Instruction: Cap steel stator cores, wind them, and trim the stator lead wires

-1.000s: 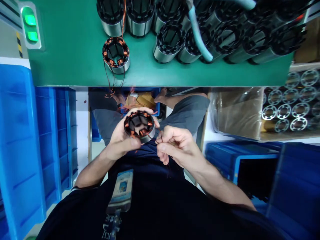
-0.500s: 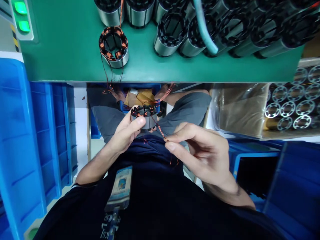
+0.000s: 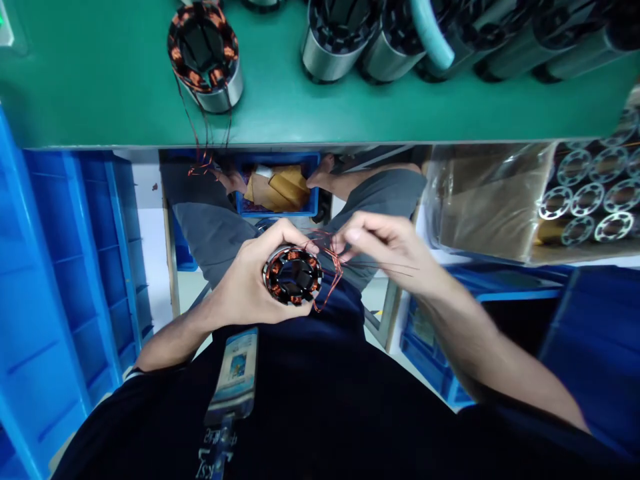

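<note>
While a round black-and-copper metal stator (image 3: 273, 270) was cupped in the left hand (image 3: 245, 283), its thin reddish wires (image 3: 336, 263) were pinched by the right hand (image 3: 387, 247), so gentle handling was probably needed.

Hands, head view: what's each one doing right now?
Left hand: closed around the wound stator.
Right hand: fingertips pinching the loose copper wires.

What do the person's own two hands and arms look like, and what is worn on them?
The left hand and right hand are bare, without gloves; no watch or bracelet shows. The forearms are uncovered below short, very dark fabric sleeves. A thin whitish edge shows at the left sleeve's hem.
</note>
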Demonstrator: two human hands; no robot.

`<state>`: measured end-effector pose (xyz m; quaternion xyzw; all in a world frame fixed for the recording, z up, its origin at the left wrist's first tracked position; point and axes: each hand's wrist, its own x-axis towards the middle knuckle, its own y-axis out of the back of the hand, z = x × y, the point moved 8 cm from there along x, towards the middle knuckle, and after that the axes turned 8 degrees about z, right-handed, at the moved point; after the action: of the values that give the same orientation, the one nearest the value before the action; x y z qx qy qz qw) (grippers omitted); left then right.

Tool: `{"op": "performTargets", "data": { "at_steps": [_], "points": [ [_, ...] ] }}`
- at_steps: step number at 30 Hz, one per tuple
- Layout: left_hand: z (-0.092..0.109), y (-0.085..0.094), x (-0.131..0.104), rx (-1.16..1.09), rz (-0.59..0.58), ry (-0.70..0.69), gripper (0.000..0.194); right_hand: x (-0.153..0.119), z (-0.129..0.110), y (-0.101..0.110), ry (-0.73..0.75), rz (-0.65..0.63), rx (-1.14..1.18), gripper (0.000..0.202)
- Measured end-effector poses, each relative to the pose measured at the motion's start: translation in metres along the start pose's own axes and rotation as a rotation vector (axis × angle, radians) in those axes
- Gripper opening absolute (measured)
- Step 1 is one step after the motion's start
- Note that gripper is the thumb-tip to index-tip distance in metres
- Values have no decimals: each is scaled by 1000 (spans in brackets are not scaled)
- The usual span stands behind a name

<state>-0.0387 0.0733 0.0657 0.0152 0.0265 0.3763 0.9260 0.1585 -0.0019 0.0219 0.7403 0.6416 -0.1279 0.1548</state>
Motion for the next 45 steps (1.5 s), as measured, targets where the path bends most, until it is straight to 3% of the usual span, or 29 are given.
{"op": "performTargets", "data": {
  "at_steps": [4, 6, 9, 11, 14, 18, 23, 26, 32, 35, 39, 42, 45],
  "points": [
    [15, -10, 2, 97, -131, -50, 59, -4, -48, -15, -126, -307, 252, 37],
    [16, -16, 0, 152, -161, -21, 59, -6, -58, -24, -142, -379, 277, 37],
    [14, -18, -4, 94, -107, -40, 70, -6, -60, -19, -22, -275, 188, 29],
    [17, -14, -8, 39, -20, -183, 77, -8, -53, -8, 68, -165, 80, 23],
    [17, -8, -14, 114, 86, -396, 70, -11, -35, 9, 60, -69, 13, 26],
    [2, -1, -12, 133, 157, -316, 69, -8, -28, 24, 38, 37, -48, 40],
    [9, 9, -6, 68, 261, -181, 69, -10, -60, 3, 189, 1, -218, 50],
    [17, 5, 1, 42, 244, -146, 65, -21, -77, -7, 327, -26, -356, 48],
    [20, 6, 1, -9, 254, -109, 67, -43, -92, -11, 624, -16, -609, 22],
    [13, 6, -4, -52, 221, -71, 73, -43, -101, -16, 741, -15, -638, 25],
    [11, 3, -5, -178, 179, -127, 79, -38, -101, -21, 842, -131, -673, 23],
    [10, 6, -6, -223, 263, -236, 77, -32, -91, -10, 926, -94, -651, 21],
    [5, 10, -8, -52, 356, -295, 72, -23, -75, 6, 854, -84, -655, 10]
  ]
}}
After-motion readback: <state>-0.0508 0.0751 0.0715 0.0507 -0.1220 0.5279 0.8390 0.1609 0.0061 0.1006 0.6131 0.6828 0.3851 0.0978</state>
